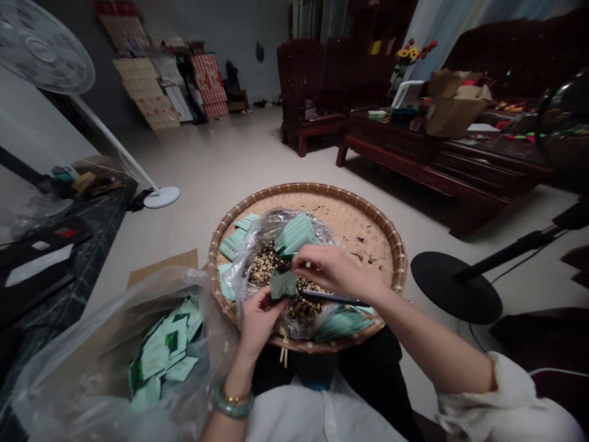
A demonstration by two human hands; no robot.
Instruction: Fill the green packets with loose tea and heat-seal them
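Note:
My left hand (260, 316) pinches a small pale green packet (283, 285) by its lower edge. At the packet's upper right corner, the fingers of my right hand (317, 265) are closed on its edge. Below both hands, a clear plastic bag (239, 261) lies spread open with a loose dark and pale dried mix (263, 265) in it. A stack of green packets (295, 234) rests on the mix behind my right hand. A dark long-handled utensil (329, 298) lies across the bag under my right wrist. More green packets (343, 323) lie at the near right.
The round woven bamboo tray (368, 224) sits at my lap, with dark crumbs on its right side. To its left, a large clear bag (92, 344) holds several green packets (168, 344). Fan bases (162, 196) stand on the floor; a wooden table (442, 159) stands far right.

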